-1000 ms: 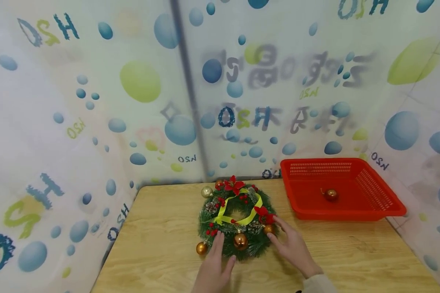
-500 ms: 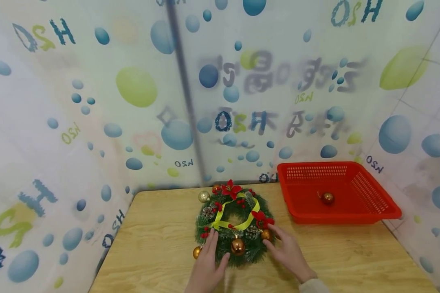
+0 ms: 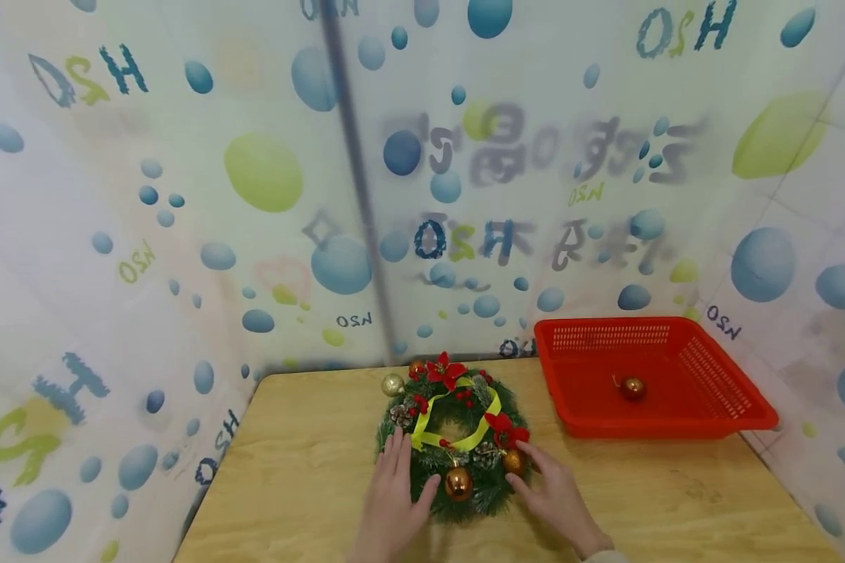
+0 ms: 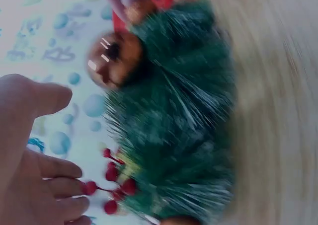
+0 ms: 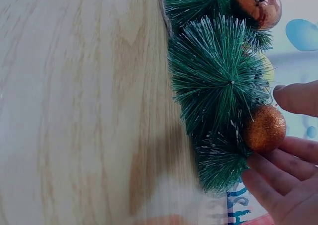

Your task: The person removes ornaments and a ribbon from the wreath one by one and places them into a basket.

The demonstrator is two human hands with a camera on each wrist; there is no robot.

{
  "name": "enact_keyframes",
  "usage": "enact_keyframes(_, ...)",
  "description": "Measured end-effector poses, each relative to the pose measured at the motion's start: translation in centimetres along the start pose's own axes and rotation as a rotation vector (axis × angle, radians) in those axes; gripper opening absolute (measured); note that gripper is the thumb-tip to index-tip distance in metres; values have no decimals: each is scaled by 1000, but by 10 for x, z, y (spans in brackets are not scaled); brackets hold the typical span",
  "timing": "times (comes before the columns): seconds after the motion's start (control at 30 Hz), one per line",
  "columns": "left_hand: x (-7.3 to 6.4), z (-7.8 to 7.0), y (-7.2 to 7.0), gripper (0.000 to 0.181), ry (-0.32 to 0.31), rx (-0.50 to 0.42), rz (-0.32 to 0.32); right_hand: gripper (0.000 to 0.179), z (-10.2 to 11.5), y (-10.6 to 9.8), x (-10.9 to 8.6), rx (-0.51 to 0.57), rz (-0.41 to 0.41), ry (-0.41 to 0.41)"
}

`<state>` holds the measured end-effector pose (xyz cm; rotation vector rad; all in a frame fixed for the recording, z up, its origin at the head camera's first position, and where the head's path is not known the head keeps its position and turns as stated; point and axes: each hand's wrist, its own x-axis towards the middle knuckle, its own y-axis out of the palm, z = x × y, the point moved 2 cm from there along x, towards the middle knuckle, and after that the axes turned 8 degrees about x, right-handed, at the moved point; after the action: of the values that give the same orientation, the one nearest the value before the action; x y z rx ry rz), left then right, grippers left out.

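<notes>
A green wreath [image 3: 472, 500] lies on the wooden table, dressed with red flowers [image 3: 445, 371], pine cones, red berries [image 4: 119, 187] and a yellow ribbon [image 3: 489, 410]. At its left front my left hand [image 3: 393, 496] hovers or rests, fingers straight and thumb spread; contact is unclear. Beside the right edge my right hand [image 3: 558, 499] has its extended fingers against a glittery orange bauble [image 5: 266, 128], with the thumb apart from it. Between the hands hangs a shiny copper bauble [image 3: 458, 484]. The orange bauble at the wreath's left is covered by my left hand in the head view.
A red plastic basket [image 3: 648, 428] stands at the back right, holding one copper bauble [image 3: 633, 389]. A pale gold bauble [image 3: 392, 385] sits at the wreath's back left. Patterned curtains [image 3: 267, 234] enclose the table [image 3: 289, 469].
My left hand has shifted left and up along the wreath, now covering the left orange bauble. My right hand stays near the glittery bauble. The head view has tilted slightly.
</notes>
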<state>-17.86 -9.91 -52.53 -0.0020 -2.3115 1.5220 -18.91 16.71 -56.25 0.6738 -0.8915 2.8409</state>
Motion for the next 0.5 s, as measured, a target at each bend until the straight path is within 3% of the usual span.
enact_keyframes(0.1,0,8,8,80,-58,-8,109,52,-2,2,-3,6,19,18)
enact_keyframes(0.2,-3,12,13,83,-76,-63,179,51,-5,3,-4,18,39,60)
enact_keyframes(0.33,-3,11,16,84,-64,-111,192,51,-5,2,-3,26,34,80)
enact_keyframes(0.5,-3,8,18,80,-44,-98,174,50,-3,1,-4,11,-31,-6)
